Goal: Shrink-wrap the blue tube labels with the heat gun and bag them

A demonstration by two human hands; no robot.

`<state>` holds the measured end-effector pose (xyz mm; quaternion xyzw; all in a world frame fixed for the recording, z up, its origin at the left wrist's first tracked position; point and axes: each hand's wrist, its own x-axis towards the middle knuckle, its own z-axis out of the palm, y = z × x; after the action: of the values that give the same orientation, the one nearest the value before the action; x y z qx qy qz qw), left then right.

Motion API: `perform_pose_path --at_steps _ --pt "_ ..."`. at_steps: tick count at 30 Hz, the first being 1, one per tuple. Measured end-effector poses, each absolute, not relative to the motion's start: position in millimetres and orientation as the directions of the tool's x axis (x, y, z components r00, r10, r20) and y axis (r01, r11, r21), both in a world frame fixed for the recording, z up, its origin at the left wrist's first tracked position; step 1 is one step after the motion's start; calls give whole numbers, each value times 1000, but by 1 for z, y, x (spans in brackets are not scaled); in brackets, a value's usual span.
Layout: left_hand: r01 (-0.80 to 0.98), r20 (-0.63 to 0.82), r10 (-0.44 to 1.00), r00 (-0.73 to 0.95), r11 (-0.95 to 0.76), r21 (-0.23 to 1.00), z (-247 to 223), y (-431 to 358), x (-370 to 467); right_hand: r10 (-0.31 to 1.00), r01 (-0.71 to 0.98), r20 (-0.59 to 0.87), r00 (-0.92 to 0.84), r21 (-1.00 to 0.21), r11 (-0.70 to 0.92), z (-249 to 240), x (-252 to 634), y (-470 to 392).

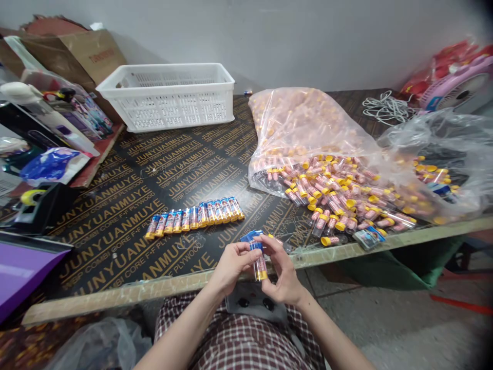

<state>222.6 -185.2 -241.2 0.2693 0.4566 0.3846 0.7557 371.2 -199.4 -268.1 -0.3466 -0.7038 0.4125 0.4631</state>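
Note:
Just past the table's front edge, both my hands meet around a small clear tube [259, 263] with a yellow cap at its lower end. A blue printed label [251, 236] sits at the tube's upper end; whether it is stuck down cannot be seen. My left hand [233, 264] is closed, thumb and fingers pinching the label against the tube. My right hand [284, 272] is closed too, its thumb near the yellow cap and its fingers at the top. Beyond them lies a slanting row of labelled tubes [196, 217], yellow caps toward me.
At right, a clear plastic bag [308, 115] spills unlabelled tubes [335, 195] across the table. A stack of labels [368, 237] lies by the front edge. A white basket [169, 105] stands behind, a tape dispenser [38, 205] at left, a pink fan [458, 87] far right.

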Motion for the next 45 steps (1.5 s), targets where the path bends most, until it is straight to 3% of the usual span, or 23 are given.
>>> perform_pose_path --at_steps 21,26,28,31,34,38,41,45 --pt "-380 -494 828 266 561 736 -239 -186 223 868 69 404 -288 -896 440 -267 364 -197" --pt "-337 -489 853 182 521 784 -241 -181 216 861 118 377 -340 -892 437 -262 364 -193" --pt "-273 -434 899 58 432 859 -239 -172 201 879 242 340 -334 -870 429 -262 371 -186" --pt "-52 -225 943 -246 219 974 -233 -151 162 928 426 315 -201 -825 372 -268 384 -172" --pt "286 5 896 -444 137 948 -230 -126 120 941 484 326 -91 -811 328 -277 392 -161" --pt "630 107 888 -448 228 742 -237 -103 90 930 515 341 -137 -777 361 -278 390 -159" --pt "757 158 892 -423 252 602 -238 -100 92 921 541 365 -136 -752 378 -275 389 -161" --pt "773 248 893 -375 153 615 -231 -116 124 910 583 415 -4 -738 339 -276 391 -161"
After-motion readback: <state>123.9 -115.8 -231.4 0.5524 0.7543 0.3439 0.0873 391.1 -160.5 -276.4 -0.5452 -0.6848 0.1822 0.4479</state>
